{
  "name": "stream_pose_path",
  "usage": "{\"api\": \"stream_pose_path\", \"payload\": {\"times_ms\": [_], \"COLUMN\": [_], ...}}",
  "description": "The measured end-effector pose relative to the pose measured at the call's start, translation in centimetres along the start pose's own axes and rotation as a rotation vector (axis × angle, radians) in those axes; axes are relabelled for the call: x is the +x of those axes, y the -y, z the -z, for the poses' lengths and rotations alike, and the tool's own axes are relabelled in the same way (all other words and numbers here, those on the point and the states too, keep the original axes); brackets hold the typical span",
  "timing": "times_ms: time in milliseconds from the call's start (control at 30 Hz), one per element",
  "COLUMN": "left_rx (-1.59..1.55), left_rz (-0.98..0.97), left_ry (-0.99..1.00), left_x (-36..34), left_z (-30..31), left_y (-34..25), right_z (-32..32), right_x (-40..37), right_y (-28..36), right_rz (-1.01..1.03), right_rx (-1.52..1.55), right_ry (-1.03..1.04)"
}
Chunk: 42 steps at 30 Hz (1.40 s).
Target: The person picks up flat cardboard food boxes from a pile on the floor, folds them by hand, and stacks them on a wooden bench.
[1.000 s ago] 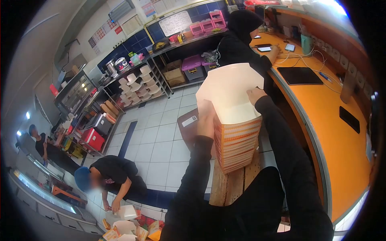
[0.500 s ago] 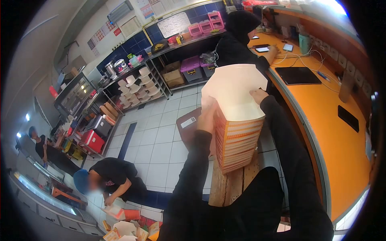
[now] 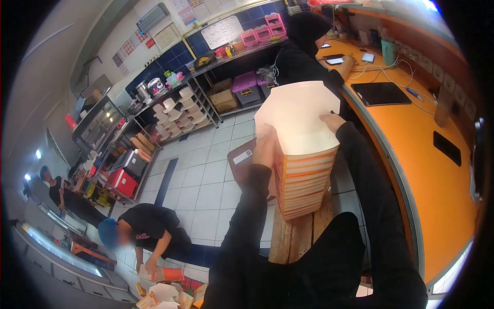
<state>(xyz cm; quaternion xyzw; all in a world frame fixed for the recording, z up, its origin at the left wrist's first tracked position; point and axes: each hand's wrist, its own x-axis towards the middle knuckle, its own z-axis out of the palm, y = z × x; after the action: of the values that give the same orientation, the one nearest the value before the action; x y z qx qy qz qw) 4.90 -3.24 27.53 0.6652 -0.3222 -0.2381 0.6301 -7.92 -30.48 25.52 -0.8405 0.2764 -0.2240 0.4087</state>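
A tall stack of nested paper boxes (image 3: 304, 180), white inside with orange-patterned sides, stands on a wooden bench (image 3: 307, 233) in front of me. The top box (image 3: 303, 116) has its flaps spread up and outward. At its left side, my left hand (image 3: 265, 147) holds the edge, fingers partly blurred and hidden. My right hand (image 3: 332, 122) pinches the right flap of the same box, thumb inside. Behind my left wrist is a brown chair (image 3: 240, 158) with a white label.
An orange counter (image 3: 396, 131) with a tablet (image 3: 381, 94), phones and cables runs along the right, where a person in black (image 3: 303, 54) leans. At lower left a crouching person (image 3: 149, 226) handles cartons (image 3: 164, 292). Shelves with stacked boxes (image 3: 180, 113) stand behind.
The crouching person's hands have moved over the cartons at lower left. My hands stay at the top box, nearly unchanged. The view has shifted slightly.
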Motion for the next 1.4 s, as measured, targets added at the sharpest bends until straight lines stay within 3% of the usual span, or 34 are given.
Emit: {"api": "stream_pose_path", "payload": {"times_ms": [33,67,100,200,267,367,467,533,700,867,933,1000,1100,1267,1333,1400], "left_rx": [0.012,0.124,0.237,0.146,0.093,0.065,0.144,0.199,0.286,0.289,0.294,0.241,0.281,0.303,-0.004,-0.007], "left_rz": [-0.016,-0.05,-0.085,-0.141,-0.091,-0.034,-0.039,-0.051,-0.157,-0.044,-0.005,-0.106,-0.06,-0.172,-0.171,-0.146], "left_ry": [-0.016,-0.11,-0.203,-0.25,-0.252,-0.251,-0.248,-0.253,-0.352,-0.289,-0.261,-0.25,-0.268,-0.406,-0.374,-0.367], "left_x": [0.2,0.5,0.7,1.4,0.8,0.4,0.2,0.2,2.0,0.5,-0.5,-1.5,-1.4,-2.1,-1.6,-1.7], "left_z": [0.0,0.1,0.1,0.8,0.7,0.5,0.6,0.9,1.7,1.7,1.4,1.0,1.3,2.8,4.1,4.9], "left_y": [0.2,0.7,1.2,2.4,2.4,1.8,2.0,2.1,4.7,3.7,3.0,2.5,3.0,5.9,8.0,8.7], "right_z": [-0.1,-0.1,0.1,0.2,0.2,0.1,-0.2,-0.7,-1.6,-1.3,-0.1,-0.5,-3.4,-5.2,-5.7,-6.5], "right_x": [-0.2,-0.7,-1.3,-3.8,-4.2,-3.6,-4.3,-4.8,-4.4,-4.6,-6.9,-7.2,-7.9,-8.5,-8.8,-8.4], "right_y": [0.3,0.9,1.8,4.4,4.6,3.9,3.8,4.2,4.1,4.3,6.4,4.2,1.7,1.8,2.8,2.6], "right_rz": [-0.11,-0.109,-0.088,-0.081,-0.101,-0.059,0.004,0.038,0.023,0.05,-0.026,-0.027,-0.103,-0.008,-0.022,-0.024], "right_rx": [0.215,0.214,0.086,-0.113,-0.184,-0.249,-0.22,-0.263,-0.283,-0.284,-0.039,0.049,0.569,0.557,0.446,0.38], "right_ry": [0.001,0.002,-0.003,-0.04,-0.076,0.039,-0.014,-0.188,-0.205,-0.2,-0.244,-0.312,-0.086,-0.033,0.002,-0.011]}}
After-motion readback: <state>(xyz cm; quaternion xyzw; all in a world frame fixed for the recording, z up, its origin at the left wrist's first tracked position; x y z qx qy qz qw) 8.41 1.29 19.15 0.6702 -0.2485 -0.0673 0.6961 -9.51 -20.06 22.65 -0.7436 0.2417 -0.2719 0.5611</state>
